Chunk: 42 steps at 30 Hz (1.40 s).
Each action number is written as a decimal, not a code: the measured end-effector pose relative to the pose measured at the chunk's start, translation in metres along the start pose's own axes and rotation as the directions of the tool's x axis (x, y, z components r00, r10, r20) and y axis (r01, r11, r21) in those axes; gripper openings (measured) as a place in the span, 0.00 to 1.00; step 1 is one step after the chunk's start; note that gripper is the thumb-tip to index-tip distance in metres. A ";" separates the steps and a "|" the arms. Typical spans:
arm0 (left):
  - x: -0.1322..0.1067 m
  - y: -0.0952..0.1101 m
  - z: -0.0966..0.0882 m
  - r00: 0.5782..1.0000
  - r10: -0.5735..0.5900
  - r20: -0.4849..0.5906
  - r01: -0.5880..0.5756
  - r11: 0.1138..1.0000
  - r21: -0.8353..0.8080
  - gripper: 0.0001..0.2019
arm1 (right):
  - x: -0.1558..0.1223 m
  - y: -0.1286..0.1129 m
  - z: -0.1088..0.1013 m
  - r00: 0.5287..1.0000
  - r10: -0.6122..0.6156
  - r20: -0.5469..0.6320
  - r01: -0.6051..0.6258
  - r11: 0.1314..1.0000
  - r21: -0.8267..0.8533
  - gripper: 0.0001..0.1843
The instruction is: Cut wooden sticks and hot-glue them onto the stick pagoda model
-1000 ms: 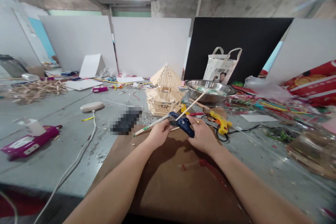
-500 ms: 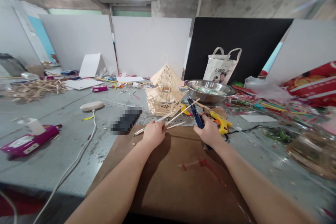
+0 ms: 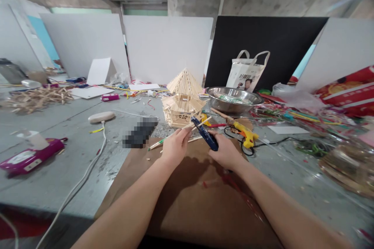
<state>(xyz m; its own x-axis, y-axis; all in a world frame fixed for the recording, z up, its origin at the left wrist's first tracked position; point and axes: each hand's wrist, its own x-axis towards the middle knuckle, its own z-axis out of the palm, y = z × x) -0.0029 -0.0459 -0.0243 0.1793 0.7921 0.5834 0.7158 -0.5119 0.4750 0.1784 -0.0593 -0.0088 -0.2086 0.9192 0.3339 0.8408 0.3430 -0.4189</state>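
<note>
My left hand (image 3: 176, 146) pinches a thin wooden stick (image 3: 206, 121) that points up to the right. More sticks lie under that hand, one with a green end at its left. My right hand (image 3: 226, 151) is closed around a long dark blue hand tool (image 3: 205, 135), which looks like a cutter. Its tip meets or overlaps the stick close to my left fingertips; whether its jaws are closed on the wood I cannot tell. Just behind both hands stands a small wooden-stick pavilion (image 3: 184, 99) with a pointed roof.
Brown board (image 3: 187, 206) lies under my hands. To the right are a yellow glue gun (image 3: 246, 135), a metal bowl (image 3: 233, 105) and a jar (image 3: 347, 167). A blurred-out dark object (image 3: 140, 133), a white-corded power strip (image 3: 101, 117) and a purple device (image 3: 32, 156) lie left.
My right hand has brought the blue tool left and tilted it over to the stick. The left hand has shifted slightly right and turned the stick lower.
</note>
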 end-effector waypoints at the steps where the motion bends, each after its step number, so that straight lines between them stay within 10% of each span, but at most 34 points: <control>1: 0.000 0.000 0.000 1.000 -0.016 0.002 0.016 1.000 0.001 0.15 | 0.001 0.000 -0.002 1.000 0.006 0.003 -0.006 1.000 0.016 0.27; 12: 0.003 0.001 -0.002 0.972 -0.179 0.151 0.154 0.975 0.160 0.16 | 0.004 -0.002 -0.021 0.986 0.106 0.130 -0.112 0.993 0.043 0.15; 42: 0.002 -0.003 0.004 0.974 -0.156 0.165 0.156 0.988 0.014 0.17 | 0.004 -0.002 -0.016 0.987 0.104 0.119 -0.116 0.988 0.099 0.15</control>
<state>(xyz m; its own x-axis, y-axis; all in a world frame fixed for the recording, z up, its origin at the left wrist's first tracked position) -0.0026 -0.0413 -0.0271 0.1741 0.9062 0.3854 0.7446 -0.3773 0.5506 0.1834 -0.0596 0.0069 -0.1781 0.9664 0.1851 0.8055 0.2512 -0.5367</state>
